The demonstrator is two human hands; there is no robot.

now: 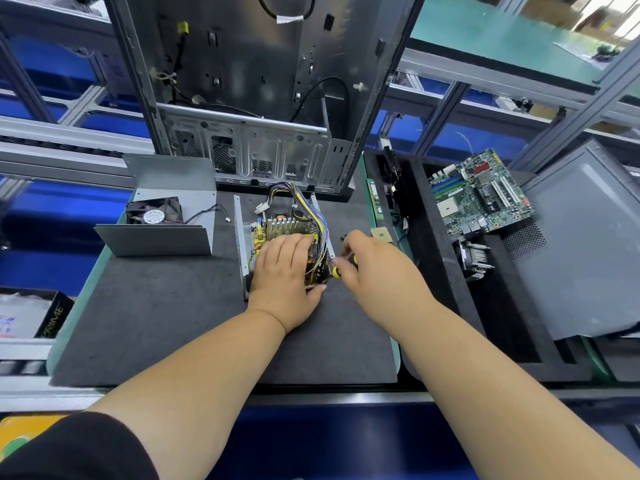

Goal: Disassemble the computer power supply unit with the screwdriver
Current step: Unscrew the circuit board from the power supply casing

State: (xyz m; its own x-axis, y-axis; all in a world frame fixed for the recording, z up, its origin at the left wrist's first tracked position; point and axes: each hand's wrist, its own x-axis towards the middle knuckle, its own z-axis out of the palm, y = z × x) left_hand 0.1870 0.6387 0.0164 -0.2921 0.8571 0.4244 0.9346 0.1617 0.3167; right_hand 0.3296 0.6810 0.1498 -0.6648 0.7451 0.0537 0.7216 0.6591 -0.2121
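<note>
The opened power supply unit (242, 237) lies on the dark mat (173, 323), its circuit board, heat sink (284, 226) and bundle of coloured wires (311, 209) exposed. My left hand (284, 271) lies flat over the board, its thumb at the near edge. My right hand (367, 268) grips the yellow-and-black screwdriver (336, 271) at the unit's right side; its tip is hidden. The removed cover (173, 209) with the black fan (154, 213) stands to the left.
An empty computer case (249, 98) stands upright behind the unit. To the right, a black foam tray (433, 271) holds a motherboard (481, 195), a heat sink cooler (474, 261), a memory stick (375, 199) and a processor chip (381, 234). A grey side panel (581, 244) leans at the far right.
</note>
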